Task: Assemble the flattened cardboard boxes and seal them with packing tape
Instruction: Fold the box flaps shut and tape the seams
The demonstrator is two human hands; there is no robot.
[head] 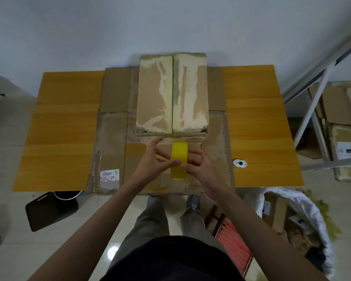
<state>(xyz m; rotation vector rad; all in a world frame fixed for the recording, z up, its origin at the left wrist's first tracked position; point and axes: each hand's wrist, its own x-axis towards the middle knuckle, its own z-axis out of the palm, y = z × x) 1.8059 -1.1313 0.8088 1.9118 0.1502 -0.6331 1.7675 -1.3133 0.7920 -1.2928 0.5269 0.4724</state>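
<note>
An assembled cardboard box [171, 94] stands on the table's middle, its two top flaps closed with a bare seam between them. A flattened cardboard sheet [111, 142] lies under it. Just in front of the box I hold a yellow roll of packing tape [179, 159] upright above the sheet. My right hand [199, 165] grips the roll from the right side. My left hand [156, 161] reaches in from the left, its fingertips pinching at the roll's face where the tape end lies.
The orange wooden table [257, 126] extends left and right of the cardboard. A small white disc [240, 163] lies on the table at right. A metal rack [316, 102] with cardboard stands at right, a black bin [51, 209] on the floor at left, a red stool [231, 240] near my legs.
</note>
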